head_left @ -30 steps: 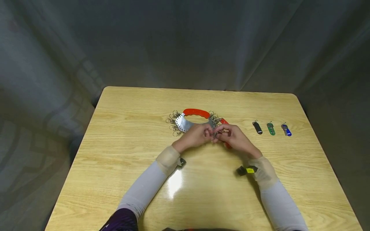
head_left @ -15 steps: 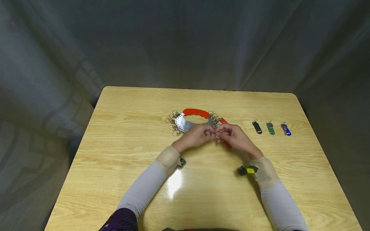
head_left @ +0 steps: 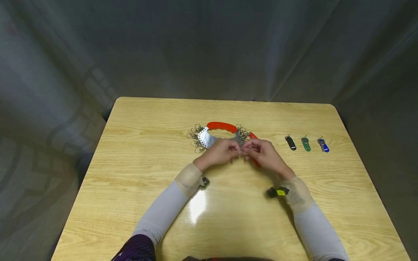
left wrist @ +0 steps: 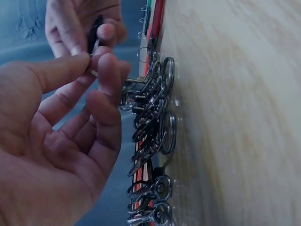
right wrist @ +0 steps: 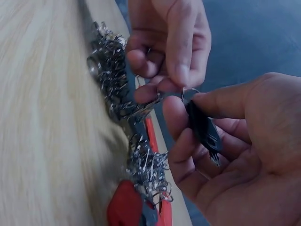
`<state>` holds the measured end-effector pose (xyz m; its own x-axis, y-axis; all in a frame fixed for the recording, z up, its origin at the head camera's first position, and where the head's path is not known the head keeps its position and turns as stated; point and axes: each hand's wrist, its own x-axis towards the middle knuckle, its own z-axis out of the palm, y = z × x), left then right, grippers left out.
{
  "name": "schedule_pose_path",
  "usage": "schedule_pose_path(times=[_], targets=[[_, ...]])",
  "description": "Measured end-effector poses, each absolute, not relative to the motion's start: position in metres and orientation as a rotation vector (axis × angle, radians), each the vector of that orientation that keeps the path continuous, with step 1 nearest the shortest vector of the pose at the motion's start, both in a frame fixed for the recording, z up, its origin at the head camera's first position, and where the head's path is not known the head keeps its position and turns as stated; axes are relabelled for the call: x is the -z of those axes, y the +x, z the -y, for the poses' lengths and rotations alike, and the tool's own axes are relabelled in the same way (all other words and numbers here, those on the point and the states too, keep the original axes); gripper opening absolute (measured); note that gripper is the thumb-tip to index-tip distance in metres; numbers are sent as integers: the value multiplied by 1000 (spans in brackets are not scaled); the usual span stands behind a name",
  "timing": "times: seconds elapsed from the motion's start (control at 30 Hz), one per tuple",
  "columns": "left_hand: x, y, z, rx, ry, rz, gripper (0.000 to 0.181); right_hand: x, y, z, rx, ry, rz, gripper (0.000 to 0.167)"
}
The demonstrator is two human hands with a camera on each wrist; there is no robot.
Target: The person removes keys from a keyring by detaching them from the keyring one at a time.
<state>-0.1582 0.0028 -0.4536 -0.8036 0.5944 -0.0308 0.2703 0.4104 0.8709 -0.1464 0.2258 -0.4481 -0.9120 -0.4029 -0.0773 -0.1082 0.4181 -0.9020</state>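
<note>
My right hand (head_left: 266,156) holds a black key tag (right wrist: 202,125) with a key's toothed end sticking out below it. In the right wrist view a thin split ring (right wrist: 190,89) sits at the tag's top, and the left thumb and a finger pinch at it. My left hand (head_left: 222,154) meets the right over the near right edge of a silver metal plate (head_left: 206,139) with a red grip (head_left: 222,125). Clusters of metal clasps and rings (left wrist: 162,127) hang along the plate's sides. In the head view the fingers hide the held tag.
A red strip-like piece (head_left: 253,136) lies under and beside the right hand. Toward the right of the wooden table (head_left: 147,119) lie a black tag (head_left: 290,143), a green tag (head_left: 306,144) and a blue tag (head_left: 323,145). A dark curtain (head_left: 209,50) stands behind.
Both hands stay together in the same place, with only small finger movements at the ring. The plate and the loose tags have not moved.
</note>
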Motion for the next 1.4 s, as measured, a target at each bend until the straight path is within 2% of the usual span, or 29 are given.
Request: schedule_pose_path(times=[0.27, 0.47, 0.73, 1.1, 1.4], targets=[[456, -160, 1, -1299, 764, -2303, 12, 456, -148, -224, 1542, -407, -2378, 11], [456, -161, 2, -1282, 800, -2331, 20, 450, -143, -220, 1504, -516, -2448, 7], [456, -163, 6, -1278, 845, -2363, 11, 454, -144, -220, 1468, -498, -2515, 8], [457, -164, 7, -1277, 828, -2338, 17, 455, -143, -217, 1489, -507, -2502, 8], [456, -163, 8, -1292, 808, -2327, 13, 456, -143, -218, 1490, -501, -2500, 10]])
